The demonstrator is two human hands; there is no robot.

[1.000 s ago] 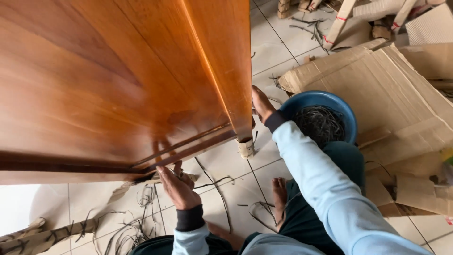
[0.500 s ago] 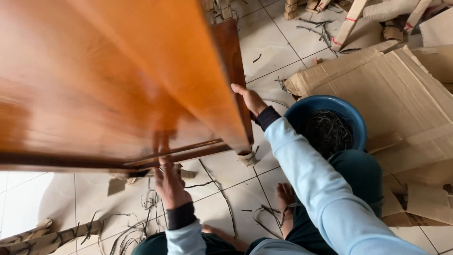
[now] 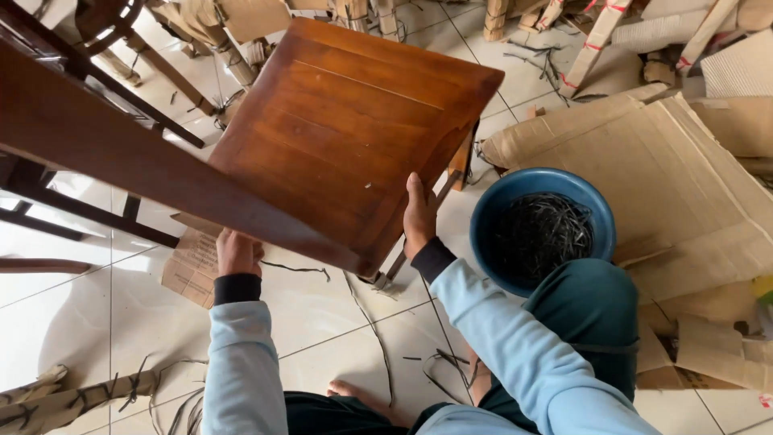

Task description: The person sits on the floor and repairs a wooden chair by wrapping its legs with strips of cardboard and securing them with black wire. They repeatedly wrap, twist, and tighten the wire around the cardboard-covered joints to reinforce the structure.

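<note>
A brown wooden chair (image 3: 346, 137) stands tilted over the white tile floor, its square seat facing up at me. A dark rail of the chair (image 3: 121, 157) runs diagonally across the left, close to the camera. My right hand (image 3: 418, 216) grips the seat's near right edge, thumb on top. My left hand (image 3: 237, 253) holds the chair from below the rail, with its fingers hidden behind the wood. Both arms are in light blue sleeves with dark cuffs.
A blue basin (image 3: 491, 211) full of dark strips stands at my right knee. Flattened cardboard sheets (image 3: 684, 177) lie to the right, a small cardboard piece (image 3: 189, 270) under the chair. Wrapped furniture parts (image 3: 201, 32) crowd the top. Loose strips litter the floor; a wrapped piece (image 3: 48, 399) lies at lower left.
The chair has swung away from the camera and turned, so its seat top now shows. Both hands have moved with it, the right one onto the seat's edge.
</note>
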